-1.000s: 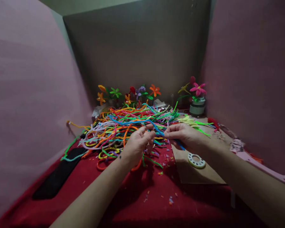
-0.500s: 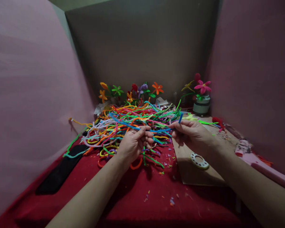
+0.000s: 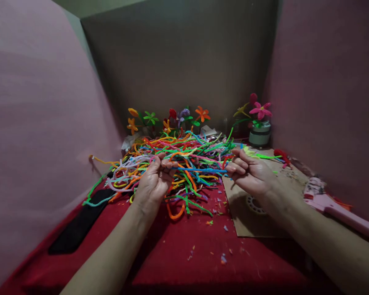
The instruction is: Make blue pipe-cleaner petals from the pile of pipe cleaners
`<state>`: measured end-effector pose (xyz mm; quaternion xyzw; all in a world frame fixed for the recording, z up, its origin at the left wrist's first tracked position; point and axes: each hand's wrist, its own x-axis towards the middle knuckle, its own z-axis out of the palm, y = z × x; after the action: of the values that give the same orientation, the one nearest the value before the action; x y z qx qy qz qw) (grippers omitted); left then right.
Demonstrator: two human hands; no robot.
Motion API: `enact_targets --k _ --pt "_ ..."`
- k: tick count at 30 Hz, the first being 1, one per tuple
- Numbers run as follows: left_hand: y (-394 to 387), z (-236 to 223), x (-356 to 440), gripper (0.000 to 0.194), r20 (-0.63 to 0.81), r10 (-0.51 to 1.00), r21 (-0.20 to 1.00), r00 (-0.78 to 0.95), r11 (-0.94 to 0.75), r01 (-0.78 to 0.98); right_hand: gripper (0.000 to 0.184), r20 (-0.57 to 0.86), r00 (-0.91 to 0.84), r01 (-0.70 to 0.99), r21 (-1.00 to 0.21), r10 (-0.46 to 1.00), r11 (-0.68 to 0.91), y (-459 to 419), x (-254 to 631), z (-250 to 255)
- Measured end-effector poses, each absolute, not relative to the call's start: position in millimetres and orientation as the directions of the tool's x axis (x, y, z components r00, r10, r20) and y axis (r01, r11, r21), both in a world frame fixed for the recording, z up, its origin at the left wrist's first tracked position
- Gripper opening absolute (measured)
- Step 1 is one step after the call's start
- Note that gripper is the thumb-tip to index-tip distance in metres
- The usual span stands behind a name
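Note:
A blue pipe cleaner [image 3: 199,169] is stretched nearly level between my two hands, above the front of a tangled pile of pipe cleaners [image 3: 184,143] in many colours. My left hand [image 3: 156,176] pinches its left end, fingers curled and palm partly turned up. Its right part is gripped by my right hand [image 3: 249,172], whose fingers are folded round it. A short blue tip shows above the right fingers. Both hands are raised off the red cloth [image 3: 172,254].
Pipe-cleaner flowers [image 3: 203,114] stand behind the pile, with a pale green pot [image 3: 260,134] at right. A cardboard sheet [image 3: 240,221] bears a white ring with holes [image 3: 253,205]. A pink tool [image 3: 335,209] lies far right, a black strip [image 3: 76,229] left. Pink walls flank the table.
My left hand has slid left along the blue pipe cleaner, which has gone from slack and curved to pulled straight. My right hand has closed its fingers round the right part.

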<state>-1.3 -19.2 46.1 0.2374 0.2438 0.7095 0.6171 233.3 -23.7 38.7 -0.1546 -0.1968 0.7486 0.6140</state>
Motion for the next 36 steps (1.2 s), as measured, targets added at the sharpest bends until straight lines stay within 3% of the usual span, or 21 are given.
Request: enact_targets --k 6,10,17,24,29,36 --pt "-27 40 5 0.015 0.178 0.984 0.730 -0.025 -0.149 -0.667 0.013 -0.011 -0.146 -0.800 -0.586 0.989 -0.125 -26 234 39" --pt "-32 40 11 0.013 0.185 0.982 0.772 0.028 -0.128 -0.622 0.017 -0.048 -0.092 -0.774 -0.624 0.995 -0.101 -25 241 44" --pt "-30 43 7 0.011 0.250 0.968 0.752 0.004 -0.191 -0.631 0.012 0.068 -0.161 -0.770 -0.633 0.985 -0.082 -21 237 43" --pt "-33 72 22 0.013 0.210 0.967 0.798 0.145 -0.084 -0.597 0.014 0.097 -0.348 -0.760 -0.612 0.933 -0.219 -25 220 48" --pt "-31 81 36 0.014 0.212 0.952 0.886 0.218 -0.093 -0.454 0.014 0.087 -0.399 -0.679 -0.697 0.913 -0.230 -30 216 53" --pt "-32 75 38 0.015 0.102 0.955 0.876 0.277 0.046 -0.479 0.019 0.116 -0.421 -0.652 -0.728 0.900 -0.211 -32 221 50"
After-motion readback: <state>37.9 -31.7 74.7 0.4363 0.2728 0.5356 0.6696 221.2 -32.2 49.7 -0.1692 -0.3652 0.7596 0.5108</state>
